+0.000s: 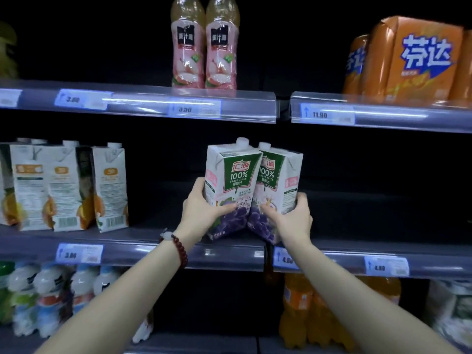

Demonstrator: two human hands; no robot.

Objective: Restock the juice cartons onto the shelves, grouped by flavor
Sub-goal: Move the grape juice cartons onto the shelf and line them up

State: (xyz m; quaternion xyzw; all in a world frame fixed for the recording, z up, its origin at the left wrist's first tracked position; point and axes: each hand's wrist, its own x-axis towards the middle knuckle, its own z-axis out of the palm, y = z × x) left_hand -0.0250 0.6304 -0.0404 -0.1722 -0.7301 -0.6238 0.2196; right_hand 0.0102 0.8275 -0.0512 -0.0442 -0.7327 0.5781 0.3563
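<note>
Gripping grape cartons (233, 185), left hand (201, 205), right hand (293, 215), orange cartons (63, 185) leftward on middle shelf (153, 249)

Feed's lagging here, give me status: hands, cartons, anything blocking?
Left hand grips left grape carton, right hand grips right grape carton. Both tilted, bases at middle shelf edge. Orange cartons far left; nothing blocking.

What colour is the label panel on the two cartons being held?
Green, with white "100%" lettering, on both grape juice cartons; the head view shows it clearly.
</note>
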